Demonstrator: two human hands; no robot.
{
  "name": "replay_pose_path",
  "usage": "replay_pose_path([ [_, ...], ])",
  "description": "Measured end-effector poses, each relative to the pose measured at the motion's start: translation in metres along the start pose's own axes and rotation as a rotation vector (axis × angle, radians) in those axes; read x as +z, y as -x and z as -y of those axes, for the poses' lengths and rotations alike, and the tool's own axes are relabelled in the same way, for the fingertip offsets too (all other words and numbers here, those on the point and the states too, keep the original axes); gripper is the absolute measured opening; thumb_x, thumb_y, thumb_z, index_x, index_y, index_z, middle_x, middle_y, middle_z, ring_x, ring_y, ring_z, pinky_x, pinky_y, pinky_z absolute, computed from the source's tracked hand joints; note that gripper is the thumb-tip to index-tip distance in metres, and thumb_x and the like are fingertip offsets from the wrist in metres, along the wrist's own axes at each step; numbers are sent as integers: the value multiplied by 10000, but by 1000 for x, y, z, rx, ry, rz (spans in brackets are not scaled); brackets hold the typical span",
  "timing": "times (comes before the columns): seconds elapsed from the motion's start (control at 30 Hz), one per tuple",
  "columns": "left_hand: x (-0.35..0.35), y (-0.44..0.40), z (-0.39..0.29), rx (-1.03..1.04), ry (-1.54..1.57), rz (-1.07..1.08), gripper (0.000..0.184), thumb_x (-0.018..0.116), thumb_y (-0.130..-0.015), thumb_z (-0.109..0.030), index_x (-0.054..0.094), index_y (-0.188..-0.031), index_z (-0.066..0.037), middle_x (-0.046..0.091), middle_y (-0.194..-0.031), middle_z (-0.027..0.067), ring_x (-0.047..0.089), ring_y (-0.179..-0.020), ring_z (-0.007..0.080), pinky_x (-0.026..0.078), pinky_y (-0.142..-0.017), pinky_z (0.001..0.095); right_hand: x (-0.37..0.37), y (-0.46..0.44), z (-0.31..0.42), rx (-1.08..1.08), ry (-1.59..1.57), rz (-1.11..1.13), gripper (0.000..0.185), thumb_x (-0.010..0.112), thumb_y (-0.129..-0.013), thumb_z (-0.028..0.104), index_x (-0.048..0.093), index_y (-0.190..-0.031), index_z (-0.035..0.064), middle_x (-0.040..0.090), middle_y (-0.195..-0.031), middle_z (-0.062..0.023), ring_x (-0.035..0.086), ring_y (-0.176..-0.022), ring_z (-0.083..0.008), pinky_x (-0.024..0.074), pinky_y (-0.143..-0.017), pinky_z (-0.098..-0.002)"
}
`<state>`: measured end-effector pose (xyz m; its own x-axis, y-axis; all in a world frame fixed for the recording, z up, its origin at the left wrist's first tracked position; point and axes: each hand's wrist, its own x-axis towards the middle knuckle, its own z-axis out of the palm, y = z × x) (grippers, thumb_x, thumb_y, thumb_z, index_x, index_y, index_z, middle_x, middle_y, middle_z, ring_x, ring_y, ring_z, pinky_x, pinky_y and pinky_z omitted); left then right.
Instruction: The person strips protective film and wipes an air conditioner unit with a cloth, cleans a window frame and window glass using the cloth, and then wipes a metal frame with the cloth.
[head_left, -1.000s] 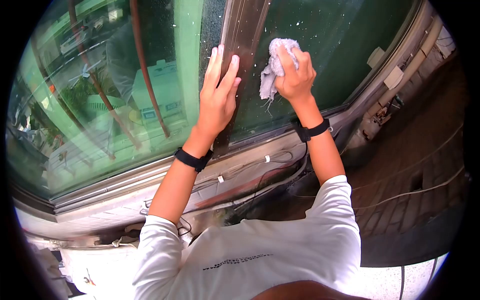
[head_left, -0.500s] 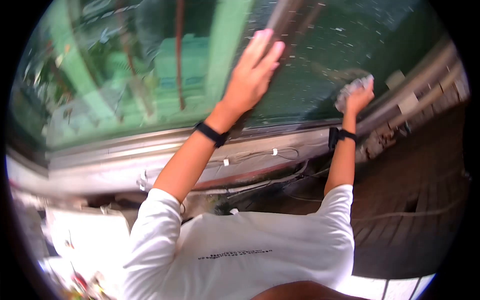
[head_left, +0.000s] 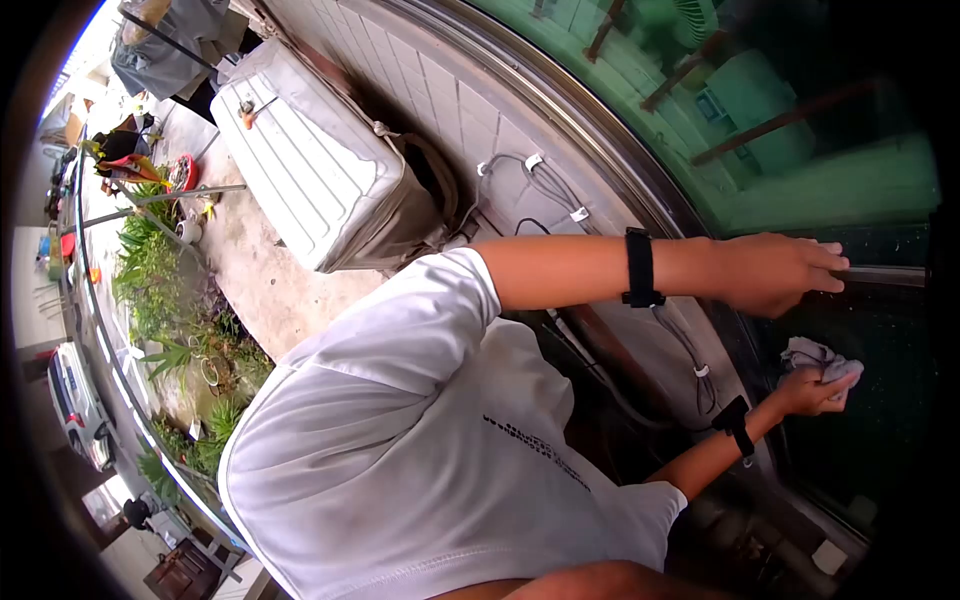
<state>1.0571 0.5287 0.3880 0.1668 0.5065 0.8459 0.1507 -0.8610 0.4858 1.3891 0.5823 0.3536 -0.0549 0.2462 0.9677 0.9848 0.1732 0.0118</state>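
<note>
My right hand [head_left: 803,390] is closed around a crumpled greyish cloth [head_left: 828,360] and holds it at the dark lower pane of window glass [head_left: 890,400]. Farther up, my left hand [head_left: 775,272] reaches across to the metal window frame bar [head_left: 890,275], its fingertips at the bar. Those fingers are stretched out and hold nothing that I can see. A black band [head_left: 640,268] circles the left wrist, and another black band [head_left: 735,425] is on the right one.
A white air-conditioner outdoor unit [head_left: 310,150] stands below the tiled wall [head_left: 440,90]. Grey cables [head_left: 550,185] run along the wall. Beyond are potted plants [head_left: 150,270], a curved railing [head_left: 85,280] and a parked car [head_left: 80,400].
My view has swung to the left and tilted, bringing the outdoor unit and plants into sight. The right hand still grips the cloth at the glass; the left hand stays by the frame bar.
</note>
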Motion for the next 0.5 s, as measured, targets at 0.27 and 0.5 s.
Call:
replay_pose_path([
  [0.27,-92,199,19,-788,35,144,314,548,-874,20,631,-1174,-14,652,-1165,179,587,-1188,390,473,-1046,425,14,52,-14,527,31,-121,470,556,-931,104,526,-1374,-49,523,-1211,-296,598,-1067,-399,510,-911,-465],
  [0.5,-173,242,3,-917,337,271,729,683,-892,-124,299,-1508,-60,525,-1372,222,561,-1236,334,461,-1046,404,-44,60,222,718,-675,135,358,611,-957,30,595,-1302,-63,597,-1336,-203,615,-1176,-273,519,-964,-351],
])
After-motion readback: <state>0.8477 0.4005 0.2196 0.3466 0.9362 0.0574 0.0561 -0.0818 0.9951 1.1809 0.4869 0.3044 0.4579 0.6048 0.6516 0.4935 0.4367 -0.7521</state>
